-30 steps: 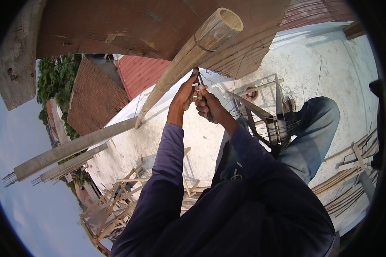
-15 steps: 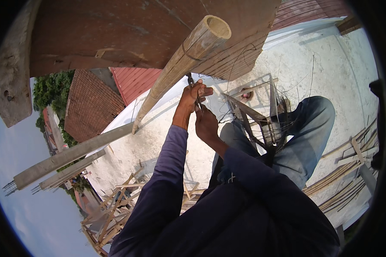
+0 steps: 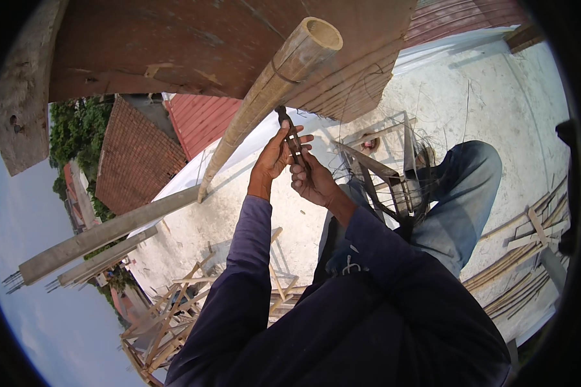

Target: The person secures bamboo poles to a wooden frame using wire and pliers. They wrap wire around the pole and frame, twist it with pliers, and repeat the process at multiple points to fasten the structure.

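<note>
A dark metal pair of pliers [image 3: 294, 143] points upward, its head close to the underside of the slanting bamboo pole [image 3: 252, 113]. My right hand [image 3: 315, 186] is closed round the lower handles. On the upper part, my left hand [image 3: 274, 158] has its thumb along the tool, and its fingertips come out on the far side. A wire loop [image 3: 283, 74] wraps the bamboo above the pliers. Whether the jaws grip any wire is too small to tell.
A brown wooden panel [image 3: 174, 48] spans overhead, with a rough plank [image 3: 22, 97] at left. Concrete beams [image 3: 110, 235] jut out over a drop toward tiled roofs [image 3: 132, 155]. By my knees stands a frame [image 3: 394, 177] tangled with wire. Bamboo strips [image 3: 523, 264] lie at right.
My hands have moved slightly apart and the left has loosened and shifted a little left. The pliers now show more fully, still upright by the bamboo.
</note>
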